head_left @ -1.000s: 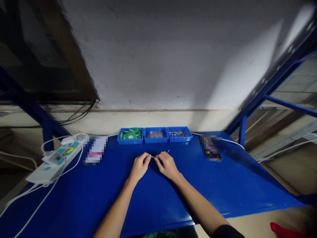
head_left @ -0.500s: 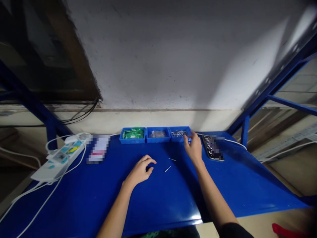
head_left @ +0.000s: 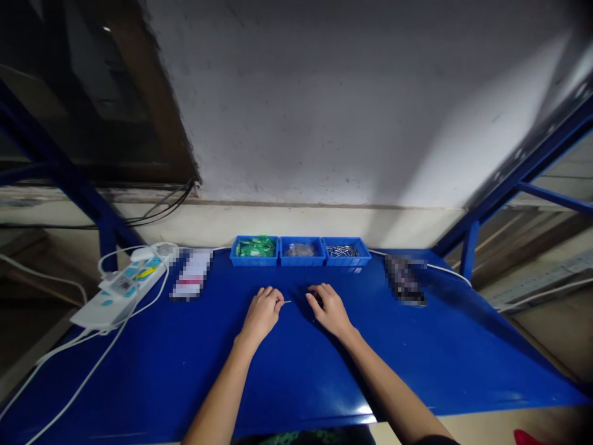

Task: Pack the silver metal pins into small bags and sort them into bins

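My left hand [head_left: 264,312] is over the middle of the blue table, closed, with a thin metal pin [head_left: 287,301] pinched between thumb and fingertips and pointing right. Just right of it, my right hand [head_left: 330,309] rests low over the table with thumb and fingers apart; beneath its fingers the view is partly blocked. Behind the hands stand three blue bins in a row: one with green packets [head_left: 255,248], one with clear small pieces [head_left: 299,250], and one with loose metal pins [head_left: 342,251].
A white power strip [head_left: 123,287] with looping white cables lies at the left, beside a blurred white and red item [head_left: 192,275]. A dark phone [head_left: 405,281] is at the right. Blue frame posts rise on both sides, before a grey wall [head_left: 315,111].
My right hand has come back from the pin bin towards my left hand. My left hand has closed on a pin. The two pins seen lying on the table no longer show there.
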Tool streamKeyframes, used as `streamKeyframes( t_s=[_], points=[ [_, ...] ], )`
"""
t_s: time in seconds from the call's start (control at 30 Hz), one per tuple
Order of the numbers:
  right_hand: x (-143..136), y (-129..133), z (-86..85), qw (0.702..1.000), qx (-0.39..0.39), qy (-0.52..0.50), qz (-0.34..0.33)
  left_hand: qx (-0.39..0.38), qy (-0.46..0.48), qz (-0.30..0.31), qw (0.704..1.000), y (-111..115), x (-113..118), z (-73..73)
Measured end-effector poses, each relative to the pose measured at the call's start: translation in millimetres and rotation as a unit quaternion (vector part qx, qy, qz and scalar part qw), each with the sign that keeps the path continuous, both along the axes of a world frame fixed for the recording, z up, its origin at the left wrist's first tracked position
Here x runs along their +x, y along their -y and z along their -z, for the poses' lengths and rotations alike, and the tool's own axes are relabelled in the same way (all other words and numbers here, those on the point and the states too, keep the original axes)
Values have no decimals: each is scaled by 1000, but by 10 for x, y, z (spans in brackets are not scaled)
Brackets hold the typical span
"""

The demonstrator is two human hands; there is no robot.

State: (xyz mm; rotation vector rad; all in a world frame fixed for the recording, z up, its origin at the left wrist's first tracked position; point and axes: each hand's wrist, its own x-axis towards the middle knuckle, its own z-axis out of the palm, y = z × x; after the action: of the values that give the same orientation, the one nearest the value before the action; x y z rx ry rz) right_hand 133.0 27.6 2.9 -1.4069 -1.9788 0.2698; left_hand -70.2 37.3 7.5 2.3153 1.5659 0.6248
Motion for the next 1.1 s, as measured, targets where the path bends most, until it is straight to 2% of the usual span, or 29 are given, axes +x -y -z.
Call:
streamKeyframes(
  t_s=[0.27, 0.5, 0.83, 1.1],
  points=[
    [-20, 40, -18, 995, 21, 77, -53, -3, -41, -30, 999, 51, 93, 0],
    [4, 45, -2, 994, 51, 62, -73, 1, 79, 70, 994, 20, 128, 16],
    [4, 60, -10, 991, 67, 58, -99, -22, 168, 46, 984, 3, 142, 48],
    [14, 42, 0, 991, 68, 64, -97, -38, 188, 64, 979, 18, 160, 65]
  ],
)
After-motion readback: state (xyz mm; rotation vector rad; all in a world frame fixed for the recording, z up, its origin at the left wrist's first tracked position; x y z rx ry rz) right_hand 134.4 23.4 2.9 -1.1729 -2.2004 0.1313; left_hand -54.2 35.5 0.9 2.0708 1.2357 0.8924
